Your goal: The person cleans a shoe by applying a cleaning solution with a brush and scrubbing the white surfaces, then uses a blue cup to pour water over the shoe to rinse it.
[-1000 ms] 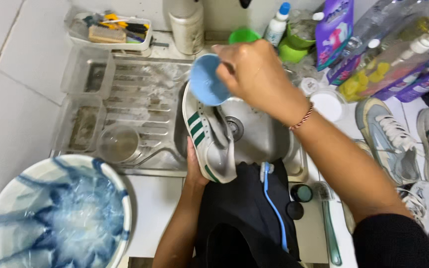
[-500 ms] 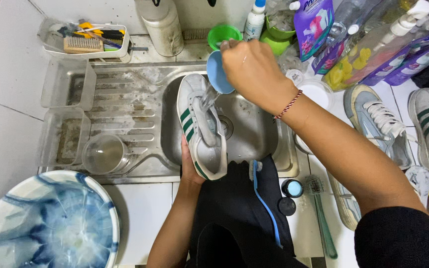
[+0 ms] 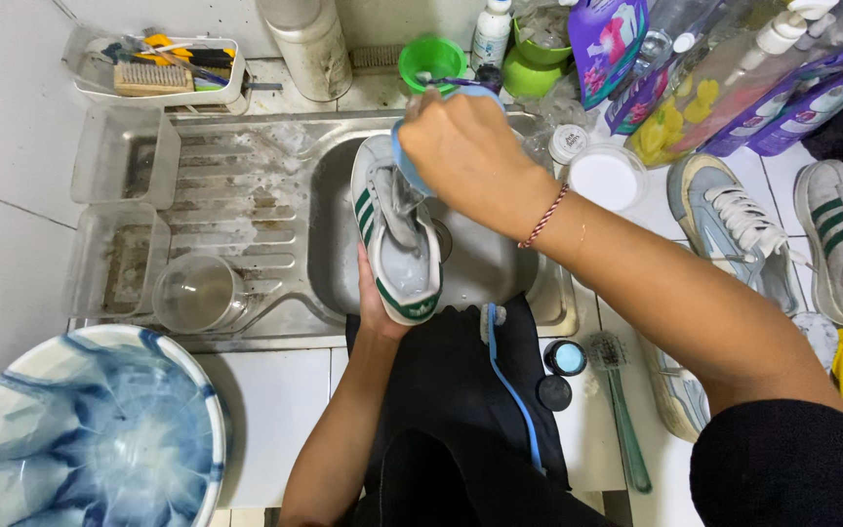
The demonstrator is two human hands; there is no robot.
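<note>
The white sneaker with green stripes [image 3: 397, 234] sits over the basin of the stainless steel sink [image 3: 500, 273], heel toward me and toe toward the back wall, opening facing up with the grey tongue exposed. My left hand [image 3: 375, 304] supports it from below at the heel; only the fingers wrapped around the left side of the heel show, closed against the sole. My right hand [image 3: 465, 156] is closed around a small blue cup [image 3: 410, 171], tilted over the toe end of the sneaker, the rim touching or just above the shoe's upper; I cannot tell which. A red-and-white braided bracelet [image 3: 544, 217] circles my right wrist.

On the drainboard to the left stands a clear glass cup [image 3: 197, 291], with two clear plastic containers [image 3: 119, 210] beside it on the sink's left edge. A blue-and-white marbled bowl [image 3: 80, 434] lies at lower left. Behind the sink are a green cup [image 3: 431, 60] and a tray of brushes [image 3: 158, 70]. To the right of the basin lie a white round lid [image 3: 605, 178], a teal-handled brush [image 3: 622, 420], and further sneakers [image 3: 734, 224].
</note>
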